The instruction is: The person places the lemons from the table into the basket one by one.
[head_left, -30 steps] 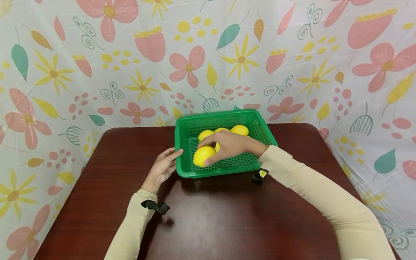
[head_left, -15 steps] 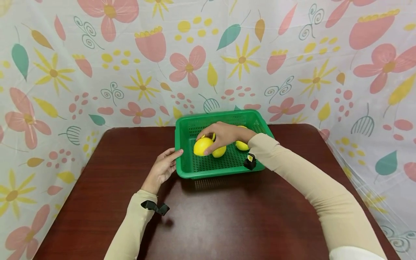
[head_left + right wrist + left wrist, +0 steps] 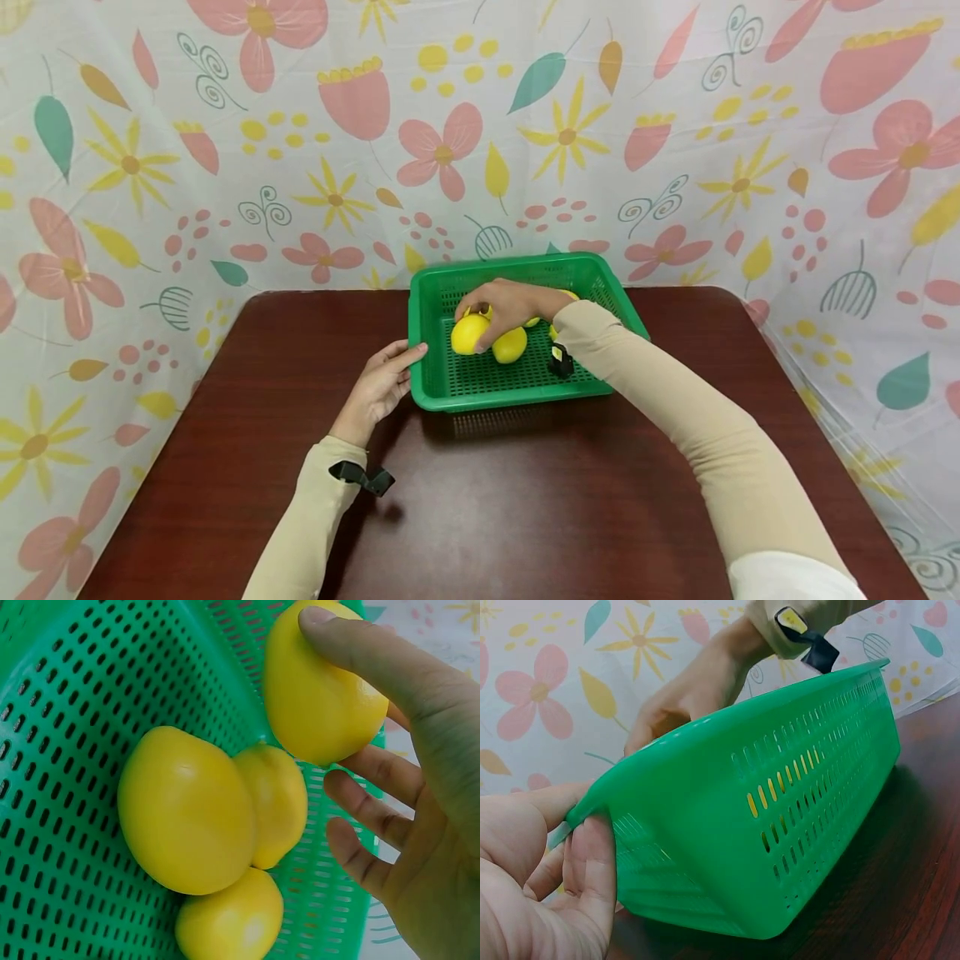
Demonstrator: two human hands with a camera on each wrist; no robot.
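Note:
A green plastic basket point(image 3: 525, 398) with slotted walls stands on the table. My left hand point(image 3: 378, 383) grips its left rim, the thumb above and the fingers curled beneath, as the left wrist view point(image 3: 562, 877) confirms. Inside the basket, my right hand point(image 3: 504, 308) holds a yellow lemon point(image 3: 468, 334) near the left end. The right wrist view shows the thumb and a finger pinching this lemon point(image 3: 319, 690), the other fingers loosely bent. Beside it lie more lemons, a large one point(image 3: 187, 810) among them; the right hand and forearm partly hide them in the head view.
The dark reddish wooden table point(image 3: 510, 500) extends in front of the basket. A floral cloth point(image 3: 442, 125) hangs behind it and along the sides. Each wrist carries a black strap-mounted device point(image 3: 360, 477).
My right hand, with the lemon, has shifted slightly toward the back of the basket. A lemon in front of its fingers has come into view. My left hand keeps its hold on the rim.

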